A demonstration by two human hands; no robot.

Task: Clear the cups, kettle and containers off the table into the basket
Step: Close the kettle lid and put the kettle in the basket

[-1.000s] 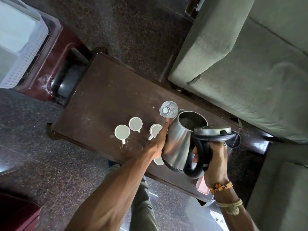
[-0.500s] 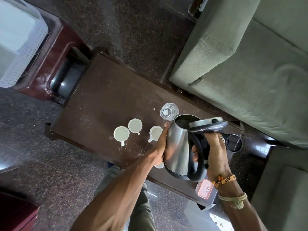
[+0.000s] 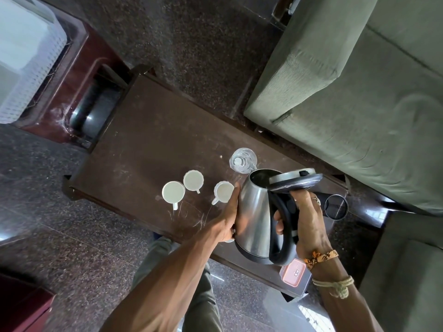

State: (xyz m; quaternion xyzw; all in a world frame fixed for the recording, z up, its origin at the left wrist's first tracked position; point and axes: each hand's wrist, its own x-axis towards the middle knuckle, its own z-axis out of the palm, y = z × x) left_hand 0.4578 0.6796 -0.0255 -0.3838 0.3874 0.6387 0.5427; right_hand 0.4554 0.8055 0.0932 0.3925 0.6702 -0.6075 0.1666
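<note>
**A:** What's hard to see from the head camera?

**B:** The container (image 3: 294,274) with the orange lid lies under the right wrist, half covered by the base of the kettle (image 3: 254,212). The white basket (image 3: 31,58), far beyond the left hand (image 3: 227,216), is cut off by the frame edge. Something small and white peeks out under the left palm, and I can't tell what it is.

**A:** Which way does the kettle point?

**B:** It's held tilted over the table (image 3: 134,140), between both hands. Its long axis runs from the base, nearest the person, to the open mouth, farther away. The handle faces right.

**A:** And its look?

**B:** Shiny steel body, black handle, lid swung up.

**A:** The hands?

**B:** The right hand (image 3: 304,219) wraps round the handle. The left lies flat on the steel side, fingers straight. Three white cups (image 3: 173,192) stand left of its fingertips, the nearest just beside them. A clear glass (image 3: 243,160) stands beyond them. A dark cup (image 3: 335,207) sits just past the right knuckles.
</note>
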